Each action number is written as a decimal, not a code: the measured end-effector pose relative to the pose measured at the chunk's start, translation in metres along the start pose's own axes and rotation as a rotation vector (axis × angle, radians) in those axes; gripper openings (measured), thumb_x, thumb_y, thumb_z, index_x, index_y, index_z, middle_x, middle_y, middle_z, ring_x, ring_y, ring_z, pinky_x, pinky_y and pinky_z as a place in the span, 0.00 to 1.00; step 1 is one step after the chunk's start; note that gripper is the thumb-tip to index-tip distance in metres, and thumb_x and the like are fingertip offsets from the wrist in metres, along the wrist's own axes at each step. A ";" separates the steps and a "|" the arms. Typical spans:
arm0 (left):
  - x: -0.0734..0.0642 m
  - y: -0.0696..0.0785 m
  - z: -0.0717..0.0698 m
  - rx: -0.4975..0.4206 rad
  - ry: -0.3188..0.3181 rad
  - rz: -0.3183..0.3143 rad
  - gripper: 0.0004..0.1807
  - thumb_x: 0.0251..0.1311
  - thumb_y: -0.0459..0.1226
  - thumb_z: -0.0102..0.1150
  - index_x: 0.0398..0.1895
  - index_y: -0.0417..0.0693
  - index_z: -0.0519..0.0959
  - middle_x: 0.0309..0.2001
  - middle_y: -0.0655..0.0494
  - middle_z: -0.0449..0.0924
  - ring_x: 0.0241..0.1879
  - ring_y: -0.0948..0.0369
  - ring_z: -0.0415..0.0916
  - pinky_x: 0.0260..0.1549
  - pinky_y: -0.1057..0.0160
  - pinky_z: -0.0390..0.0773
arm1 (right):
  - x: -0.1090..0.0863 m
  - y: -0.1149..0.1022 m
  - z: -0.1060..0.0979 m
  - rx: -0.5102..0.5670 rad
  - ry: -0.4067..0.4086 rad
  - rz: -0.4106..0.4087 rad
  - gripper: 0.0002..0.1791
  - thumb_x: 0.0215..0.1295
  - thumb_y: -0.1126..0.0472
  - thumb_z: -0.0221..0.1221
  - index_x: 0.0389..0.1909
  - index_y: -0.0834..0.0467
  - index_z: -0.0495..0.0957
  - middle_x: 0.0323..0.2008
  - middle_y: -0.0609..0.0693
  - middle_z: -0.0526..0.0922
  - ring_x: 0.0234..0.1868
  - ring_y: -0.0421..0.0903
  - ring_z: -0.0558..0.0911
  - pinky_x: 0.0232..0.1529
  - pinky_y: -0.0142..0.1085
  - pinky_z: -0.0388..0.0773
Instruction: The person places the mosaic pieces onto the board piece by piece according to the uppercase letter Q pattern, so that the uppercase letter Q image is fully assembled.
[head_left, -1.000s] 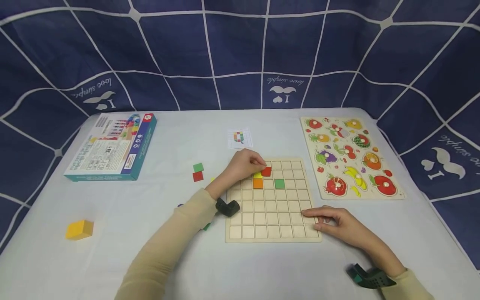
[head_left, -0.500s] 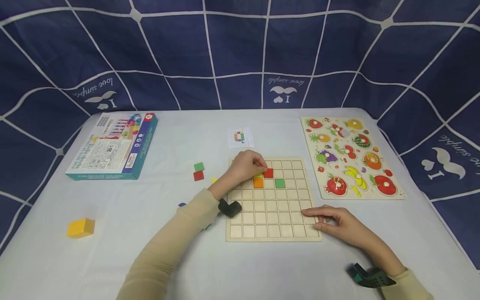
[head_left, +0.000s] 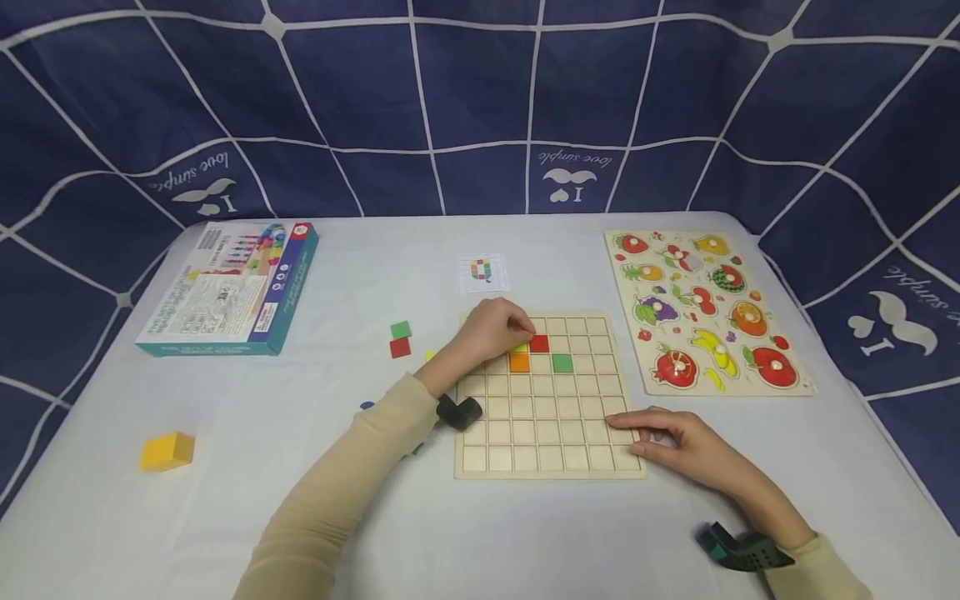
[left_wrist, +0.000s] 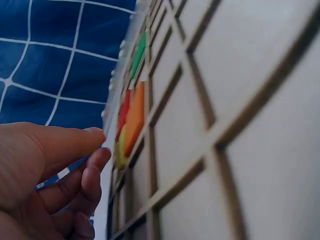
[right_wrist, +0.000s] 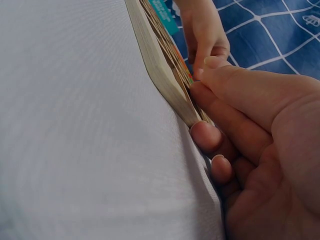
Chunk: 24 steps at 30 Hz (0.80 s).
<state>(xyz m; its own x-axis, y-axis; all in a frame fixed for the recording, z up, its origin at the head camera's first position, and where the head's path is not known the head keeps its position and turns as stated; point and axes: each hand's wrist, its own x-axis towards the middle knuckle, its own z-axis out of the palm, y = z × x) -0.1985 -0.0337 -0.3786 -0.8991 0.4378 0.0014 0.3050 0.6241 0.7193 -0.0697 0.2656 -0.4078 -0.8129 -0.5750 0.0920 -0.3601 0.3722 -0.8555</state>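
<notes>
A wooden grid board lies flat on the white table. On its upper part sit a red square tile, an orange tile, a green tile and a yellow tile, partly covered by my left hand. That hand's thumb and forefinger tips are right at the red tile's corner; in the left wrist view the thumb and forefinger stand slightly apart, with no tile showing between them. My right hand rests at the board's lower right edge, forefinger over the cells and thumb by the rim.
Left of the board lie loose green and red tiles, others partly behind the left arm. A pattern card lies behind the board. A fruit puzzle is at right, a box and yellow block at left.
The red tile has shifted slightly right and now sits squarely in its cell, the left fingertips following it. The right hand stays at the board's edge.
</notes>
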 end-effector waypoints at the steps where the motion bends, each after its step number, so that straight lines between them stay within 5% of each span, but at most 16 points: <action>1: -0.001 0.000 -0.004 -0.006 0.016 0.015 0.03 0.56 0.34 0.64 0.32 0.47 0.85 0.30 0.62 0.80 0.30 0.62 0.71 0.32 0.67 0.70 | 0.001 0.000 0.000 0.002 0.000 0.003 0.20 0.57 0.68 0.64 0.53 0.58 0.79 0.46 0.48 0.81 0.35 0.41 0.73 0.33 0.31 0.70; 5: -0.011 -0.001 -0.026 -0.063 0.092 0.067 0.05 0.57 0.32 0.62 0.35 0.44 0.85 0.32 0.59 0.81 0.32 0.62 0.73 0.35 0.66 0.72 | 0.001 0.000 -0.001 0.009 -0.004 0.007 0.20 0.58 0.67 0.63 0.53 0.58 0.78 0.48 0.48 0.80 0.37 0.42 0.73 0.36 0.29 0.70; 9: -0.036 -0.008 -0.059 -0.117 0.154 0.056 0.07 0.58 0.32 0.61 0.38 0.42 0.84 0.34 0.56 0.81 0.35 0.60 0.75 0.36 0.62 0.73 | 0.002 0.002 0.000 0.006 -0.004 -0.011 0.20 0.57 0.69 0.63 0.53 0.59 0.78 0.48 0.49 0.80 0.36 0.41 0.73 0.35 0.29 0.70; 17: -0.105 -0.056 -0.114 -0.129 0.202 -0.137 0.14 0.60 0.40 0.61 0.46 0.42 0.81 0.42 0.52 0.80 0.39 0.56 0.69 0.37 0.57 0.70 | 0.001 0.005 0.000 -0.008 0.001 -0.026 0.21 0.55 0.71 0.64 0.52 0.60 0.78 0.40 0.48 0.81 0.33 0.40 0.72 0.31 0.31 0.69; 24: -0.134 -0.102 -0.122 -0.345 0.121 -0.311 0.22 0.61 0.44 0.60 0.53 0.39 0.77 0.54 0.47 0.75 0.49 0.57 0.69 0.45 0.63 0.70 | 0.001 0.004 -0.001 -0.002 -0.006 -0.017 0.21 0.55 0.71 0.64 0.52 0.59 0.78 0.39 0.48 0.80 0.33 0.40 0.72 0.31 0.32 0.69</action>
<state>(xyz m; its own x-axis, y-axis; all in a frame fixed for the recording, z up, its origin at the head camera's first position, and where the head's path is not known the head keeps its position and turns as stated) -0.1473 -0.2354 -0.3676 -0.9675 0.1732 -0.1844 -0.0879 0.4533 0.8870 -0.0721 0.2675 -0.4110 -0.8041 -0.5855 0.1031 -0.3746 0.3642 -0.8526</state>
